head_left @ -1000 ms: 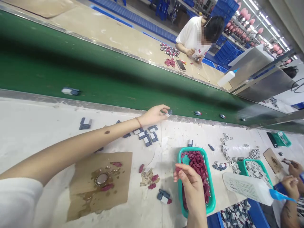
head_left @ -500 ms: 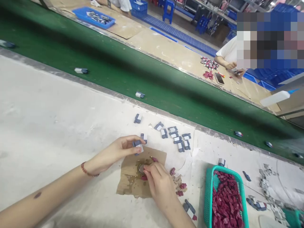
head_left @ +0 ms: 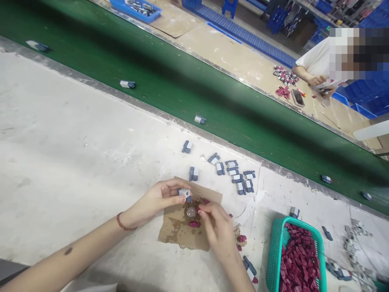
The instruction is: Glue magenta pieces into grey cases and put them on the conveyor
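Note:
My left hand (head_left: pixel 158 202) pinches a small blue-grey and white plastic part (head_left: pixel 184 194) between thumb and fingers; a dark opening shows in its white face. Close by on the right, my right hand (head_left: pixel 217 229) has thumb and forefinger closed on a small dark red piece (head_left: pixel 197 209), mostly covered by the fingertips. Just left of that piece, a round crimped bottle cap (head_left: pixel 191 212) with a wet-looking inside lies on a stained piece of cardboard (head_left: pixel 173 231). Another dark red piece (head_left: pixel 194 224) lies below the cap.
Several blue-grey and white parts (head_left: pixel 233 172) lie beyond the cardboard. A green basket (head_left: pixel 273 247) of dark red pieces stands at right. A green conveyor belt (head_left: pixel 158 87) carries spaced parts. Across it, a co-worker's hands (head_left: pixel 319 81) work near a phone (head_left: pixel 298 98).
My left hand has turned its part so the white face with the opening shows. My right fingertips have drawn back from the cap, with the red piece now visible. The camera view has shifted.

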The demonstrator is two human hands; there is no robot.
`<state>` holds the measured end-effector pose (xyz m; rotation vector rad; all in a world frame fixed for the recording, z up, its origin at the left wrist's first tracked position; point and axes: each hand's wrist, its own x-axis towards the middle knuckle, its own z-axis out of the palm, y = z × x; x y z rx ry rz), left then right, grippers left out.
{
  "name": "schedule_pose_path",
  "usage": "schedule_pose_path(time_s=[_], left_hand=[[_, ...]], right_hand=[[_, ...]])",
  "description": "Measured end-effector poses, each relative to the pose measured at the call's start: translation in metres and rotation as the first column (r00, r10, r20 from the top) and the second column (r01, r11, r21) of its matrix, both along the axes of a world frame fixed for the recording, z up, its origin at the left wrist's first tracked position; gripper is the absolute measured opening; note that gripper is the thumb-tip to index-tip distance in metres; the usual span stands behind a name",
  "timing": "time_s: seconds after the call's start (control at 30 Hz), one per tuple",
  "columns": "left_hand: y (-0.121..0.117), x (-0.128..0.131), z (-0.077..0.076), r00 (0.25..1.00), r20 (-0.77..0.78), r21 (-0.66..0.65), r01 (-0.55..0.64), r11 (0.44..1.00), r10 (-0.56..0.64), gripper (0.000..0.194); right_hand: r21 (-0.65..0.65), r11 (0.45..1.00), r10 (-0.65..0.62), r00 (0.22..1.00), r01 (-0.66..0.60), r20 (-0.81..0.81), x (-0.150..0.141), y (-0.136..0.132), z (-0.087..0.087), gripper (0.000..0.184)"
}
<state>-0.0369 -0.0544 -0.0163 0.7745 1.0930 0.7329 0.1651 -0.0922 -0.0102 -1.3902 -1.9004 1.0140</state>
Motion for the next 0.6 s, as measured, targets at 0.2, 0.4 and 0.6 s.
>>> schedule_pose_path(time_s=[0.2, 0.4, 0.6], left_hand=[[-0.009, 0.011, -0.001, 1.0, 0.012, -0.035, 0.029, 0.999, -0.029, 0.032], [-0.016, 0.02, -0.003, 0.999, 0.05, -0.034, -0.014, 0.999, 0.015, 0.032], [-0.02, 0.024, -0.004, 0.995, 0.083, -0.101, -0.053, 0.993, 0.061, 0.032]], right_hand=[[-0.335, 0.909, -0.358, 0.873, 0.246, -0.331, 0.006, -0.001, -0.001, 0.021], [-0.289, 0.93, -0.331, 0.863, 0.229, -0.382, -0.001, -0.005, -0.002, 0.016], [-0.145, 0.963, -0.263, 0.904, 0.226, -0.338, -0.007, -0.002, -0.001, 0.008]])
